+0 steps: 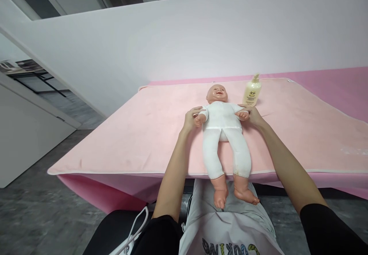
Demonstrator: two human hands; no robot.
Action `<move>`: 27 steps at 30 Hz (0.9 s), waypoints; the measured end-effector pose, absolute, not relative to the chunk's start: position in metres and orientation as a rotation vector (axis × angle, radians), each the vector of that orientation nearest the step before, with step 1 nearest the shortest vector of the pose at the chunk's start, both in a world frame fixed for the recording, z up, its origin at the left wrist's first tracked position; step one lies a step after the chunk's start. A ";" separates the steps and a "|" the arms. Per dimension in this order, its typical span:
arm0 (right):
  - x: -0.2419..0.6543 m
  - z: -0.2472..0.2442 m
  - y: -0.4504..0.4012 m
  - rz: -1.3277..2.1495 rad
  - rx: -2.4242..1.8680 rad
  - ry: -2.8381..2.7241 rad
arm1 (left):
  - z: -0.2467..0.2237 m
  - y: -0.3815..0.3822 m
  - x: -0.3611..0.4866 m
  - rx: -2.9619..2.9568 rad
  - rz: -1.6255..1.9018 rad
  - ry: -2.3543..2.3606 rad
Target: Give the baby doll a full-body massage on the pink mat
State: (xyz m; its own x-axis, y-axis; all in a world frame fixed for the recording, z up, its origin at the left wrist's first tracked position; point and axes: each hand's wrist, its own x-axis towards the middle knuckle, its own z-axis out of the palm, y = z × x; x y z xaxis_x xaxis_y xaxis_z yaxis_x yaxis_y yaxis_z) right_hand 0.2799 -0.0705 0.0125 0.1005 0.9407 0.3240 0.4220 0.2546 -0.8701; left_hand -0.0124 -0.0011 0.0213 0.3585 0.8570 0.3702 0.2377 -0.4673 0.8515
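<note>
A baby doll (220, 114) in a white cloth suit lies on its back on the pink mat (138, 132). Its head points away from me, and its bare feet hang past the mat's front edge, over my lap. My left hand (192, 118) is closed around the doll's arm on the left, fingers on the white sleeve. On the other side, my right hand (253, 115) grips the other arm, with its thumb side partly hidden by the doll's hand. Just behind my right hand stands a pale yellow pump bottle (252, 93), apart from the doll.
Under the mat, a pink cloth (330, 88) covers the table and drapes over its front. A white wall (230, 33) rises behind the table. At lower left are a black seat (112, 232) and a white cable (138, 224).
</note>
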 end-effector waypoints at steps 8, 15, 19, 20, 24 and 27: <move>0.283 0.028 -0.088 0.765 -1.332 -1.693 | 0.022 0.003 -0.019 1.754 1.043 0.971; 0.291 0.044 -0.097 0.994 -1.395 -1.729 | 0.016 0.011 -0.022 1.796 1.019 1.036; 0.295 0.044 -0.097 1.099 -1.420 -1.719 | 0.017 0.011 -0.025 1.764 0.941 1.028; 0.296 0.043 -0.097 1.111 -1.412 -1.725 | 0.017 0.011 -0.025 1.750 0.933 1.024; 0.298 0.040 -0.095 1.093 -1.366 -1.762 | 0.019 0.009 -0.025 1.722 0.935 0.996; 0.298 0.039 -0.093 1.052 -1.402 -1.815 | 0.020 0.007 -0.025 1.681 0.920 0.974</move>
